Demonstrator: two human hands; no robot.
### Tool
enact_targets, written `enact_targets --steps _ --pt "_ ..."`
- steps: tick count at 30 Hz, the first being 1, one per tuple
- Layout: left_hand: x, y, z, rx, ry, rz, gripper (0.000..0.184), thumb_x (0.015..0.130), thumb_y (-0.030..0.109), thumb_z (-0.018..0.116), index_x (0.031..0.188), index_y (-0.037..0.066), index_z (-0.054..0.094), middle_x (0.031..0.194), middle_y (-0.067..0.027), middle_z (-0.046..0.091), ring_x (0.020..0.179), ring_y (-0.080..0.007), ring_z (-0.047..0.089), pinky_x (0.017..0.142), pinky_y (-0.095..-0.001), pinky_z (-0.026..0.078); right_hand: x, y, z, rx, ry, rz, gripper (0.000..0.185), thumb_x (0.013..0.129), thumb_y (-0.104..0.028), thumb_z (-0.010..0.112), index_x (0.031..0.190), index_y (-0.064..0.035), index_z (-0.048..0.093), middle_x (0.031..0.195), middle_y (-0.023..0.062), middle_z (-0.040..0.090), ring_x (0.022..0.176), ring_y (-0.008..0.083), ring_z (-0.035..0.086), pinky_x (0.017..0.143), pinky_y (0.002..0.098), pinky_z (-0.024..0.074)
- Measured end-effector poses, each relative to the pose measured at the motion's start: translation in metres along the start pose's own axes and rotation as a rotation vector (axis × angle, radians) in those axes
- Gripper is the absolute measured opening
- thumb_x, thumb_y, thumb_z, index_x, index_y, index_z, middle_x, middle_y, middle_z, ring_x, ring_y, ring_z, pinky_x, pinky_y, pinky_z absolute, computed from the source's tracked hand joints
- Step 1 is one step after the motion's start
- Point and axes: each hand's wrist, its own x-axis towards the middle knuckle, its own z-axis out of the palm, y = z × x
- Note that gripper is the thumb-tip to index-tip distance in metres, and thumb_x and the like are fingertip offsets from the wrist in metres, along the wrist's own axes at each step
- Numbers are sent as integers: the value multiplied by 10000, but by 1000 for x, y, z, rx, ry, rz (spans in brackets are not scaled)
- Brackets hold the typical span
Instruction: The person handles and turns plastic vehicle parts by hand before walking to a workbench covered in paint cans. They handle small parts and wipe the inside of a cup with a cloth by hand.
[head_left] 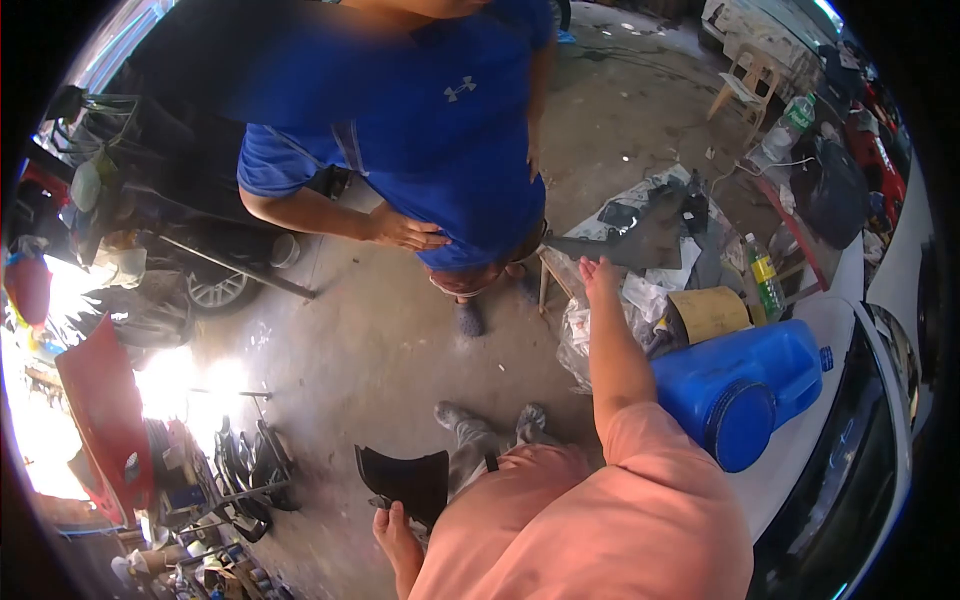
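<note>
Low at the left, my left hand point(398, 540) grips the edge of a dark, curved plastic panel point(408, 482). The panel hangs beside my leg. My right arm reaches forward, and its hand point(597, 276) has its fingers apart with nothing in them. Just beyond those fingers lies a dark grey flat panel point(640, 232) on paper; whether they touch it I cannot tell. Crumpled clear plastic point(590, 335) and a tan cylinder point(708, 314) sit near my right forearm.
A person in a blue shirt point(440, 150) stands facing me. A blue jug point(740, 385) lies on a light-coloured car point(800, 470) at my right, near a green bottle point(766, 283). A red body panel point(105, 420) and black parts point(250, 470) stand at the left.
</note>
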Motion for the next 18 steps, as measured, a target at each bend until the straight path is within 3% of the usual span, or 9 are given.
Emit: enact_targets --steps 2,5,14,18 --pt "5 3 1 -6 3 10 74 953 94 597 917 31 610 850 10 607 777 -80 541 719 -247 433 -21 -2 8 -29 33 -33 329 977 -124 503 1261 -21 371 1105 183 540 840 284 662 758 418 576" --pt "17 1 -2 -25 -15 20 90 958 98 596 890 39 599 825 20 589 769 -76 531 718 -245 431 -46 2 11 0 40 -149 334 985 -152 511 1266 -34 375 1047 156 562 765 261 663 699 386 567" --pt "43 6 -13 -41 -7 23 101 966 116 595 902 39 593 830 17 587 774 -80 534 730 -250 443 -137 41 -43 -247 7 -418 410 988 -220 463 1357 -88 340 1192 112 544 740 256 638 775 378 525" --pt "55 1 -48 -58 -4 27 106 947 146 619 962 41 610 881 10 612 810 -93 559 743 -259 454 -204 79 -94 -167 -6 -295 370 984 -265 523 1266 -71 383 1042 117 568 741 247 638 755 337 535"
